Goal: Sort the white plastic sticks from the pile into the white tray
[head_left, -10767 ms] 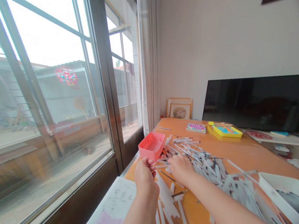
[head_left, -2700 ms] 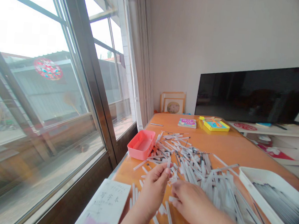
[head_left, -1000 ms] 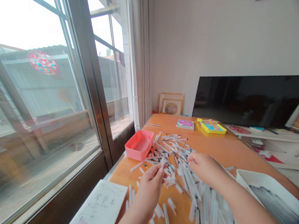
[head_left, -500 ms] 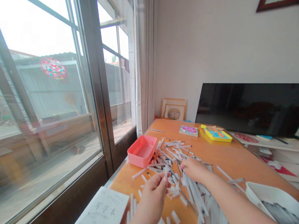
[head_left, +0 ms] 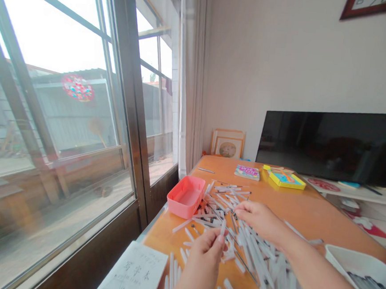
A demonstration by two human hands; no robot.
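Fine Work at a Crowded Table (head_left: 308, 211)

A person's left hand (head_left: 204, 259) pinches a small whitish tube (head_left: 223, 227) nearly upright, while the right hand (head_left: 254, 216) reaches into the scattered pile (head_left: 253, 254), fingertips bunched; whether they grip a piece cannot be told. A light, steady pinch, lifting one piece at a time, should suit best, since crossing pieces could snag. A pink box (head_left: 181, 209) stands just left of the pile, a notebook (head_left: 132, 273) near left, a white tray (head_left: 333, 255) near right, a yellow box (head_left: 288, 184) far right.
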